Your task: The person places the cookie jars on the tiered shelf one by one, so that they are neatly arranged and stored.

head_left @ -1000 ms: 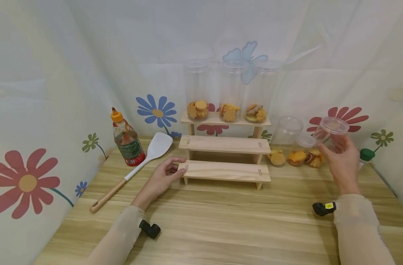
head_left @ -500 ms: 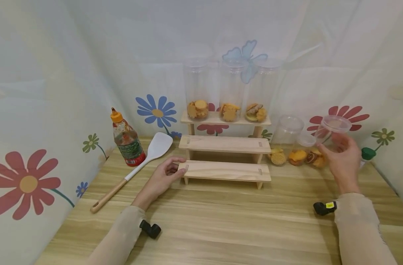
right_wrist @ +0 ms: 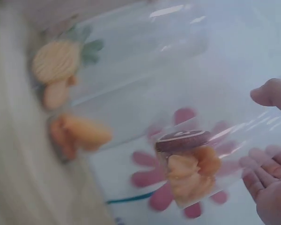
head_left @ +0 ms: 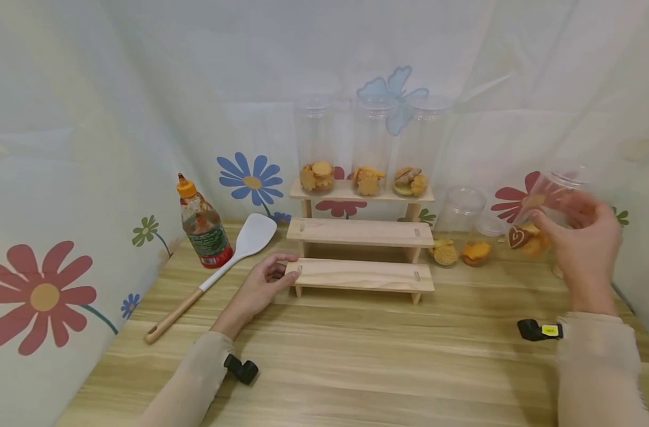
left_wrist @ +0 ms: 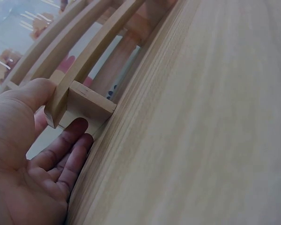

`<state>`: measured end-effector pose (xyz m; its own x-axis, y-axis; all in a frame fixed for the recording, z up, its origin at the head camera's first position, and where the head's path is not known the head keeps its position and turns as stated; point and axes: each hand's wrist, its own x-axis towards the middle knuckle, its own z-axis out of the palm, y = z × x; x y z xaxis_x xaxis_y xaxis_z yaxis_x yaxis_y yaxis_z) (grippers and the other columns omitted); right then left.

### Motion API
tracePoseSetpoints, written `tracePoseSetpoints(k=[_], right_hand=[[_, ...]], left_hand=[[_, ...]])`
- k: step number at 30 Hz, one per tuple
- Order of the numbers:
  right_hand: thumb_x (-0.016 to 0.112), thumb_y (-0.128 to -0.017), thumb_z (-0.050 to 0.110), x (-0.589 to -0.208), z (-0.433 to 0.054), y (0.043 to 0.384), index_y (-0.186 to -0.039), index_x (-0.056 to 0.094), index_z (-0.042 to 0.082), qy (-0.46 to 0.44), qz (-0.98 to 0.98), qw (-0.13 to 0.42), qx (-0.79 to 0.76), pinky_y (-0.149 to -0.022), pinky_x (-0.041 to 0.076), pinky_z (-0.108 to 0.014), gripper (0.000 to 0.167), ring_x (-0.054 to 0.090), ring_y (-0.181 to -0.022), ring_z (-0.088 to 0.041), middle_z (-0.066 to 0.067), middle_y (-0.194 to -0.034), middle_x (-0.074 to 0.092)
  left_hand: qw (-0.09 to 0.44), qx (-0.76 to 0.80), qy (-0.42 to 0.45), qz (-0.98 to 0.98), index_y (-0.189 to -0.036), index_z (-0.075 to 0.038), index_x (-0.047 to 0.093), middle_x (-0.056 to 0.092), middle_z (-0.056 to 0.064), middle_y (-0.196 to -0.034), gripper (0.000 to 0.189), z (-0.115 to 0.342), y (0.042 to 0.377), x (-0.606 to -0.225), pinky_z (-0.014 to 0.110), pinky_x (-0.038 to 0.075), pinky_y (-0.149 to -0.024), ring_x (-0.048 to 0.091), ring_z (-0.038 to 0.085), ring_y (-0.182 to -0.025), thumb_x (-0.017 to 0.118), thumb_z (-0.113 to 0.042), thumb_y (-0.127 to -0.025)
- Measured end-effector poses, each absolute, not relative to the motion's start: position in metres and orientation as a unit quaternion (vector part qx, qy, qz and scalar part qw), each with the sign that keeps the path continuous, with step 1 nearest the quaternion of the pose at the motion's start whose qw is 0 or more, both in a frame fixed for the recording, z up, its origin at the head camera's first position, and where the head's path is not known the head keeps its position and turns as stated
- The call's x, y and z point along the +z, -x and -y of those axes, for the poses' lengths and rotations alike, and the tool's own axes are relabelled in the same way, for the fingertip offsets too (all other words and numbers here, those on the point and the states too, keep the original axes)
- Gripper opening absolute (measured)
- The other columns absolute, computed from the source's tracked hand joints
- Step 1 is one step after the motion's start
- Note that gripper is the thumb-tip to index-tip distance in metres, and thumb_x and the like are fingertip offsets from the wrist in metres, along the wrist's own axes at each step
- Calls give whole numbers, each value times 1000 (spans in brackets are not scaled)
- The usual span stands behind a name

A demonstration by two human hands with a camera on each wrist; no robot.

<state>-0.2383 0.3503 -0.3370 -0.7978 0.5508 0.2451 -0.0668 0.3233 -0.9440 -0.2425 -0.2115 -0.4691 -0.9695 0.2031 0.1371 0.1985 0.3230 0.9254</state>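
On the right my right hand point(head_left: 591, 249) holds a clear jar point(head_left: 547, 194) by its upper part, thumb on one side and fingers on the other. The jar is tilted and off the table; a brown heart-marked cookie point(right_wrist: 183, 139) and paler cookies lie at its bottom. My left hand point(head_left: 257, 287) grips the left end of a three-tier wooden display rack point(head_left: 361, 274). In the left wrist view its thumb point(left_wrist: 37, 91) lies against the lowest plank, with curled fingers point(left_wrist: 68, 145) beneath, beside the rack's leg.
Three tall cookie jars point(head_left: 316, 148) stand on the top tier. Two more clear jars, one taller point(head_left: 460, 216) and one shorter point(head_left: 484, 240), stand right of the rack. A sauce bottle point(head_left: 207, 231) and a white spatula point(head_left: 255, 234) are at left. A flowered curtain hangs behind.
My right hand has lifted the jar off the table and carried it rightward, away from the two jars beside it, tilting it. The left hand has stayed on the rack.
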Motion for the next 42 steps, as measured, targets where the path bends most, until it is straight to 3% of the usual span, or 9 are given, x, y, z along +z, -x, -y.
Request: tracePoseSetpoints(k=[8, 15, 19, 22, 27, 34, 42], right_hand=[[93, -92, 12, -302, -328, 216, -140, 71, 18, 81, 766, 297, 565, -90, 52, -7, 54, 67, -108, -7, 12, -120, 71], [91, -92, 4, -288, -305, 205, -140, 72, 10, -10, 797, 299, 525, -93, 50, -9, 52, 68, -111, -7, 14, -126, 75], [91, -94, 8, -286, -295, 201, -143, 71, 12, -40, 813, 288, 504, -85, 47, -12, 53, 66, -104, -7, 19, -119, 76], [91, -95, 9, -286, -285, 200, -145, 70, 12, -59, 812, 273, 512, -83, 47, -15, 55, 69, -103, -7, 15, -119, 79], [92, -94, 9, -291, -259, 204, -144, 68, 12, -89, 806, 253, 529, -92, 50, -14, 56, 69, -118, -8, 8, -136, 75], [94, -91, 7, -305, -209, 216, -139, 65, 0, -157, 796, 218, 542, -109, 50, -19, 56, 67, -125, -13, -3, -136, 73], [94, -93, 18, -305, -145, 244, -144, 62, 1, -203, 784, 151, 567, -120, 48, -45, 63, 65, -136, -28, -15, -143, 70]], left_hand=[[0, 570, -120, -813, -146, -13, 68, 75, 10, -107, 39, 212, 243, -469, 28, 52, -86, 66, 20, -95, 76, -22, -109], [1, 567, -119, -815, -146, -12, 67, 75, 10, -107, 39, 212, 241, -469, 29, 52, -86, 66, 20, -96, 76, -22, -109], [-1, 568, -124, -814, -146, -11, 67, 75, 11, -106, 40, 212, 242, -468, 29, 51, -87, 65, 21, -95, 76, -23, -109], [-1, 569, -126, -812, -146, -11, 67, 75, 11, -106, 40, 211, 242, -467, 28, 51, -86, 65, 21, -95, 76, -24, -109], [-4, 569, -122, -813, -146, -10, 67, 75, 12, -107, 39, 214, 240, -467, 28, 51, -84, 65, 20, -94, 75, -22, -110], [-3, 568, -124, -814, -146, -10, 67, 76, 13, -109, 40, 216, 240, -468, 27, 52, -86, 66, 20, -96, 76, -22, -109], [1, 571, -126, -811, -146, -12, 67, 77, 11, -109, 39, 212, 243, -470, 28, 52, -87, 67, 19, -97, 77, -22, -109]])
